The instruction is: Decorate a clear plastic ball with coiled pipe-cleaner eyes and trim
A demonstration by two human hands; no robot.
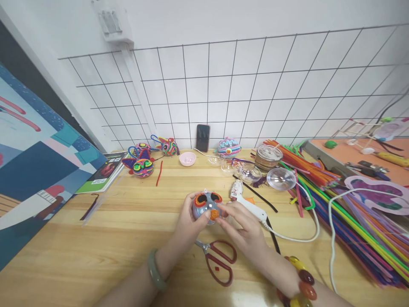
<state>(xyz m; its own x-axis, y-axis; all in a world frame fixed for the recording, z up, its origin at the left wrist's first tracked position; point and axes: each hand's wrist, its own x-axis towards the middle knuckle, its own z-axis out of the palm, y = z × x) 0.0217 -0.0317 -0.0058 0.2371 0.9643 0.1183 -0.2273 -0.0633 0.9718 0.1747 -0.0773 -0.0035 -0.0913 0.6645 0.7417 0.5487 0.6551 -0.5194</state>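
Observation:
My left hand (188, 224) is closed round a small clear ball figure (206, 205) with orange-and-black eyes, held just above the wooden table (128, 230). My right hand (243, 226) pinches at the orange nose piece (214, 214) on the figure's front, fingertips pressed together against it. A white glue gun (244, 199) lies just behind my right hand, its cord trailing right. Red-handled scissors (219, 258) lie on the table under my wrists.
Finished pipe-cleaner figures (142, 162) stand at the back left, another (228, 146) at the back centre. Clear half-spheres (281, 178), a pink dish (187, 158) and a phone (203, 137) sit near the wall. A heap of coloured pipe cleaners (345, 204) fills the right side. A painted board (35, 170) leans at the left.

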